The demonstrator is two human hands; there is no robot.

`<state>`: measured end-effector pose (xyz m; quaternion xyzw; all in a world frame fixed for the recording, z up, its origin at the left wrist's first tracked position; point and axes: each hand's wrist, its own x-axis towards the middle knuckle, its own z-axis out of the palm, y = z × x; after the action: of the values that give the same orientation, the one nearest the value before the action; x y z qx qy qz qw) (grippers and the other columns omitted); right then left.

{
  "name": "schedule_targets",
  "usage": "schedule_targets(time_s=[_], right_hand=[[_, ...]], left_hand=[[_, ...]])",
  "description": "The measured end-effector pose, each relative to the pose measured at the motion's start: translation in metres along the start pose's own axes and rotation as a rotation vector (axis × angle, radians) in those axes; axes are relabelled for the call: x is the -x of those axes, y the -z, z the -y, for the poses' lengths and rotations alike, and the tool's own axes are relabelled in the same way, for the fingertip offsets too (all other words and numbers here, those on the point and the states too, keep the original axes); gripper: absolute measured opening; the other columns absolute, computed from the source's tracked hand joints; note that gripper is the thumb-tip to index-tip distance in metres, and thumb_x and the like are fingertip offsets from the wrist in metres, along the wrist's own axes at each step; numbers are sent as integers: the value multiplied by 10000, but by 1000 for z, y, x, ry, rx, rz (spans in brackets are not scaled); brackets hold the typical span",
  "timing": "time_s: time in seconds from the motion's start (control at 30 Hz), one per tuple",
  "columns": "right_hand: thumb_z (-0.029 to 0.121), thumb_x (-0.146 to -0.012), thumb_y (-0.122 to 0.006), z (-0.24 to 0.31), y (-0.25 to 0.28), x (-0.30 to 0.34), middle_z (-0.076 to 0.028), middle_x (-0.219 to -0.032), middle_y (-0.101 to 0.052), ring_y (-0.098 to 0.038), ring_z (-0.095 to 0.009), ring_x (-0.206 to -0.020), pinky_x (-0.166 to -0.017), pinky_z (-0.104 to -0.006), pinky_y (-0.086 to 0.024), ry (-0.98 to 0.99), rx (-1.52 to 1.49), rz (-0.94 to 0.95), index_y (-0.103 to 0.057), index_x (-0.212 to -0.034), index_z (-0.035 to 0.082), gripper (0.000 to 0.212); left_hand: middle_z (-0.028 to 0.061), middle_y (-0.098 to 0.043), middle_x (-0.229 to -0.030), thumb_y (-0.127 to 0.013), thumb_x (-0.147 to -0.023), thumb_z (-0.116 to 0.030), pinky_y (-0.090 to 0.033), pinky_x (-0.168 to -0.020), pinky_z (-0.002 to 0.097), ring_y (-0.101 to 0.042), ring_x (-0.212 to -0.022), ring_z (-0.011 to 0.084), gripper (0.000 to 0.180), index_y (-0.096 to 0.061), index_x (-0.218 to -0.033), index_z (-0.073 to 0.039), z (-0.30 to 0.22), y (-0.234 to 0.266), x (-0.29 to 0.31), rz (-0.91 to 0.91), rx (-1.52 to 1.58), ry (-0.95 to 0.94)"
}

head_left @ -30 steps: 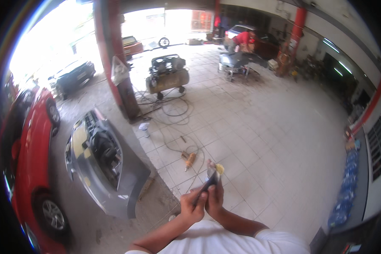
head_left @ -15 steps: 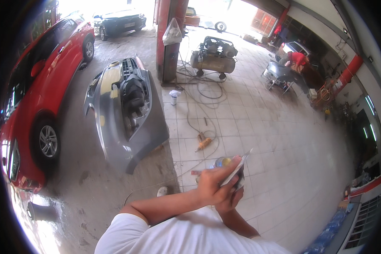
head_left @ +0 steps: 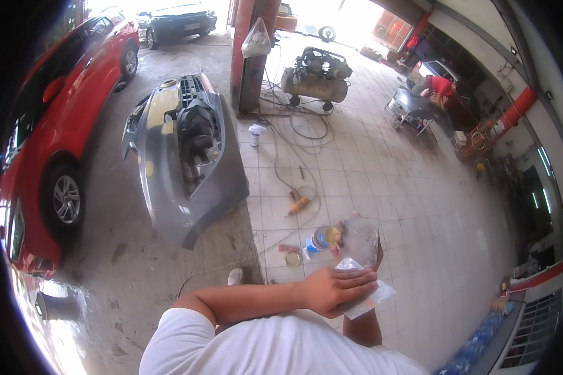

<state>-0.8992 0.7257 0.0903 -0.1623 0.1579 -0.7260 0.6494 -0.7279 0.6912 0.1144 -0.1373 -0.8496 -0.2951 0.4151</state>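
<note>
My left hand (head_left: pixel 336 291) lies across a crumpled, translucent sheet (head_left: pixel 383 295), its fingers together over it. A flat, smeared grey plate (head_left: pixel 361 236) is tilted up just beyond, held by my right hand (head_left: pixel 338 237), whose fingertips show at the plate's left edge. The sheet overlaps the plate's lower end. The rest of the right hand is mostly hidden. Left of the plate, an open tin with a yellowish inside (head_left: pixel 327 235) shows, beside a blue can (head_left: pixel 313 244). A round lid (head_left: pixel 292 259) and a small red tube (head_left: pixel 287 248) lie nearby on the tiles.
A grey bumper (head_left: pixel 216 181) with yellowish patches lies ahead to the left, beyond it a red car (head_left: pixel 75 125). An orange power tool (head_left: pixel 298 204) rests on the tiles. Hoses trail to a compressor (head_left: pixel 314 78) near a red pillar (head_left: pixel 253 56). A person in red (head_left: pixel 441 86) bends over at far right.
The plate has turned so its broad face shows. My left hand has moved down and right, now lying over the sheet. The view has shifted slightly, uncovering the cans and lid.
</note>
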Motion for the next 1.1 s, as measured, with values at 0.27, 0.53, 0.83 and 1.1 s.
schedule_targets(time_s=[0.27,0.53,0.83,1.1], right_hand=[[654,-997,-402,-24,-36,-5,-150,-1655,-261,-317,-317,-1496,-1088,-528,-416,271,394,-247,-237,-1615,145,818],[647,-1007,-371,-49,-27,5,-147,-1659,-229,-308,-327,-1495,-1082,-651,-435,493,471,-95,-201,-1620,212,770],[563,-1055,-302,-54,-54,22,-273,-1573,-351,-448,-480,-1378,-1005,-734,-444,933,1214,77,-281,-1595,196,653],[535,-1048,-409,-17,-78,10,-333,-1581,-299,-273,-504,-1477,-1197,-589,-242,1134,1395,117,-292,-1586,48,734]], left_hand=[[258,-606,-1381,-600,-765,-215,-540,-1010,367,-639,-1251,332,649,-601,-1343,81,0,11,8,-110,19,66],[346,-633,-1271,-592,-827,-131,-560,-954,356,-679,-1173,385,517,-633,-1266,140,-6,32,-4,-325,115,55],[370,-629,-1252,-535,-941,-127,-580,-898,389,-719,-1084,394,440,-613,-1253,173,-22,40,-18,-458,422,123],[231,-743,-995,-573,-938,-153,-512,-654,261,-658,-638,242,491,-586,-1353,110,-20,56,-41,-393,414,315]])
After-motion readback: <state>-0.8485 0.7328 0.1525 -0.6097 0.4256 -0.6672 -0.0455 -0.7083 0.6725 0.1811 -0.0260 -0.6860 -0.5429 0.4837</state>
